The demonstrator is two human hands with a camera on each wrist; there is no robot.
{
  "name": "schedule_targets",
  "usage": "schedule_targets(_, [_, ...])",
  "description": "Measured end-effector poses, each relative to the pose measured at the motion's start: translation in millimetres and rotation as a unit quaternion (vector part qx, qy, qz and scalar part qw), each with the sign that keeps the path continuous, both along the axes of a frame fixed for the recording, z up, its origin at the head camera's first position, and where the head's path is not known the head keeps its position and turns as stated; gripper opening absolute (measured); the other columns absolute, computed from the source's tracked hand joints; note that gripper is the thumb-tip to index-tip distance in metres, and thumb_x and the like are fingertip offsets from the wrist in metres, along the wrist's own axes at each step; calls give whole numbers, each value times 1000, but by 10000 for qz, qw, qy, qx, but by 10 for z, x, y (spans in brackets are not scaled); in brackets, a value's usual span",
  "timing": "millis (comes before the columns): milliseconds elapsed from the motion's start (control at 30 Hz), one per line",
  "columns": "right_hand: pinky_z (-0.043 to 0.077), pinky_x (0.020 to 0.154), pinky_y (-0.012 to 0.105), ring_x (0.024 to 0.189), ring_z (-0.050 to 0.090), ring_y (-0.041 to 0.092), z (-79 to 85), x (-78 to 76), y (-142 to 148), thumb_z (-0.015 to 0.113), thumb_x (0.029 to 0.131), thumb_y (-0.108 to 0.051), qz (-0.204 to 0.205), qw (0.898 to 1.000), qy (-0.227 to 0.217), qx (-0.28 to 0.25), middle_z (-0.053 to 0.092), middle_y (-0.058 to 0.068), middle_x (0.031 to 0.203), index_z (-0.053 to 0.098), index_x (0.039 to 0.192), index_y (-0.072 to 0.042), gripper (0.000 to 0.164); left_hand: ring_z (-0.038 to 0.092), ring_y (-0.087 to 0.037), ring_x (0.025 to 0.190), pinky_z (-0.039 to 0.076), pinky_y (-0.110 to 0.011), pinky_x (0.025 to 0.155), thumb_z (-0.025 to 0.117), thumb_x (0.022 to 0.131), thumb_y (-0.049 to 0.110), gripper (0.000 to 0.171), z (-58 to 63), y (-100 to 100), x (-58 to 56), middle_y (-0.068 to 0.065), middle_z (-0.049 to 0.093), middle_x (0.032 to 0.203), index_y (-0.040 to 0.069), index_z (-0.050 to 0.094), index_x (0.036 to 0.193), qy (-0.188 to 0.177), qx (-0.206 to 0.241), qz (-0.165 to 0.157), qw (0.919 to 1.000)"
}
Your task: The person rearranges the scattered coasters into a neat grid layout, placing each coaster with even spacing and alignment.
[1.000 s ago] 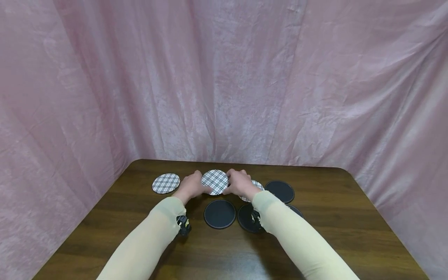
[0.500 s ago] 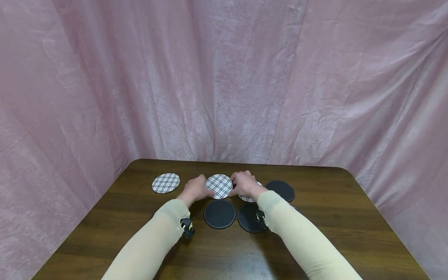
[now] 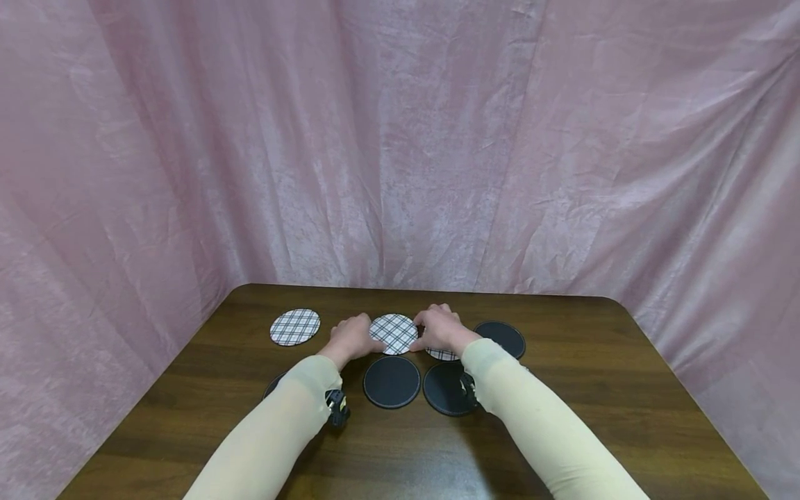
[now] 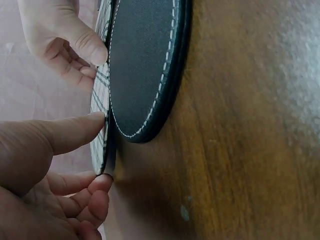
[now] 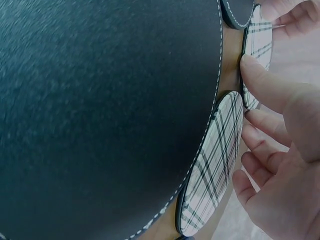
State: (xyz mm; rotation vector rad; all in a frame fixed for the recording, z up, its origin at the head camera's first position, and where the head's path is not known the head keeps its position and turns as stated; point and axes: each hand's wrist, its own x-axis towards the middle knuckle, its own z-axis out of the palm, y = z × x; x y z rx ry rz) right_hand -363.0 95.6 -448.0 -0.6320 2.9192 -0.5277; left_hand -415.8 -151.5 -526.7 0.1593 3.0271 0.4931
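A round coaster (image 3: pixel 394 334) with a white-and-dark plaid face lies between my two hands near the back of the table. My left hand (image 3: pixel 352 339) holds its left edge, thumb on the plaid face and fingers at the rim, as the left wrist view shows. On the opposite edge, my right hand (image 3: pixel 440 328) grips it with thumb and forefinger. Just in front sits a black coaster (image 3: pixel 392 382) with white stitching, close to the plaid rim. Another plaid coaster (image 5: pixel 212 167) lies beside the right hand's fingers, partly hidden by that hand in the head view.
A further plaid coaster (image 3: pixel 295 327) lies at the back left. Black coasters stand at the right (image 3: pixel 502 338) and under the right wrist (image 3: pixel 445 389); the left sleeve mostly covers one more black coaster (image 3: pixel 272 384). Pink curtain (image 3: pixel 400 139) hangs behind the wooden table (image 3: pixel 400 458).
Both hands have shifted the plaid coaster right and slightly nearer, beside the front black coaster. Over the last half second it moved only a little.
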Motion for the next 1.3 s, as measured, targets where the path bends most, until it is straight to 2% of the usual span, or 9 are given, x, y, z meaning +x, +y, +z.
schedule_targets(233, [40,113,62,137,50,41,12,28,22,92,93,-35,70,10000,-7,11,65,14,140,75,140,-8,56,63,-25,86,47,-54,83,94,85,55,45,9,-12,24,1,67,90,16,75,96,-159,-67,-130,9998])
schedule_targets(300, [40,113,62,139,50,41,15,33,26,92,93,-35,99,9999,-15,14,65,14,140,75,139,-8,56,62,-25,86,46,-53,81,94,85,55,46,3,-15,34,0,68,91,15,75,97,-103,-50,-157,9998])
schedule_targets(500, [39,115,61,141,50,40,-2,25,33,91,94,-35,63,9999,-80,23,64,13,142,75,140,-9,56,67,-33,93,47,-60,87,92,87,56,54,131,23,166,-9,72,100,8,78,108,-88,-28,-229,9997])
schedule_targets(533, [39,115,61,141,50,40,-5,22,34,91,94,-35,61,9999,-91,21,64,13,142,75,140,-9,55,67,-34,95,47,-62,89,92,87,56,56,189,42,217,-10,72,102,7,78,110,-113,-41,-229,9997])
schedule_targets(600, [39,115,61,142,50,40,-9,22,32,91,94,-35,68,9999,-118,17,64,13,143,75,141,-9,55,66,-37,94,46,-62,88,92,87,55,57,192,47,247,-12,71,101,5,77,109,37,-87,-282,9996])
schedule_targets(833, [38,117,62,145,50,41,9,35,38,91,94,-34,45,9999,-115,-101,63,16,147,71,145,-6,62,65,-43,115,44,-64,100,90,93,38,58,760,188,792,-19,71,119,-2,72,131,-14,186,-102,9998])
schedule_targets(1000, [36,119,64,147,49,42,-24,43,54,87,97,-34,2,9994,42,-349,61,20,152,61,154,-1,71,60,-46,125,42,-64,101,82,98,42,64,782,100,818,-22,67,130,-2,67,143,101,282,-159,9994])
schedule_targets(1067, [35,121,65,150,47,42,-33,61,43,85,98,-36,16,9990,202,-404,59,21,155,57,157,1,74,58,-49,129,42,-64,101,79,101,46,68,724,35,791,-23,66,136,-2,65,146,216,235,-228,9992])
schedule_targets(1300, [21,129,65,162,34,38,10,175,-99,77,104,-48,117,9982,462,-352,45,20,170,44,166,0,85,50,-51,147,38,-71,116,73,106,39,69,954,-28,1042,-28,55,159,-4,55,157,368,196,-309,9987])
